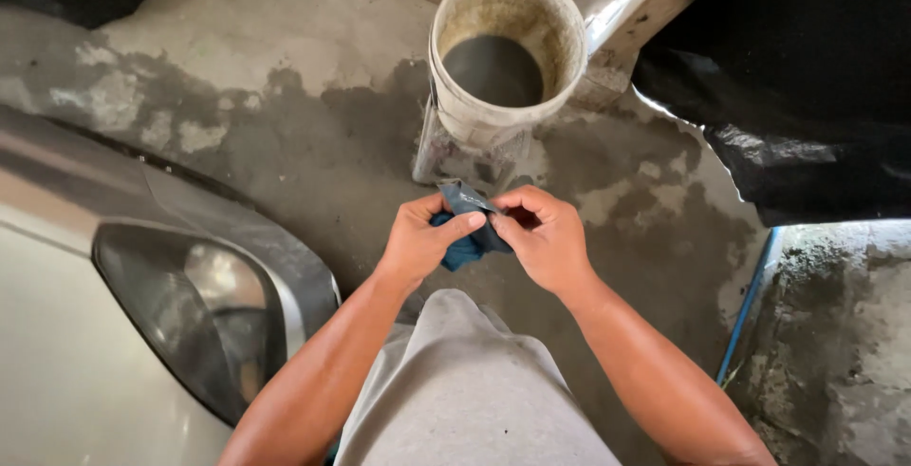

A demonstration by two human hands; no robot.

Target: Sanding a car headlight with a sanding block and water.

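Outdoors on a wet concrete floor, a person standing beside a silver car works a small dark blue cloth between both hands. The left hand is closed around the lower, bunched part of the cloth, thumb pressed over the top; the right hand pinches its upper edge between thumb and forefinger, the remaining fingers curled. The cloth is held in the air at waist height, directly in front of the person's grey shorts and just short of a stained white bucket holding murky grey water.

Several risks appear from this stance. The grip is only a fingertip pinch on one side, so the cloth could slip free and land on the gritty, damp floor, picking up sand that might then scratch the paint or the headlight of the car close at the person's left. The bucket stands on a small raised base, apparently narrower than the bucket itself, and a knock from a knee or foot could tip it. The patchy wet concrete also looks slippery underfoot. Black plastic sheeting hangs near the right arm and could snag an elbow.
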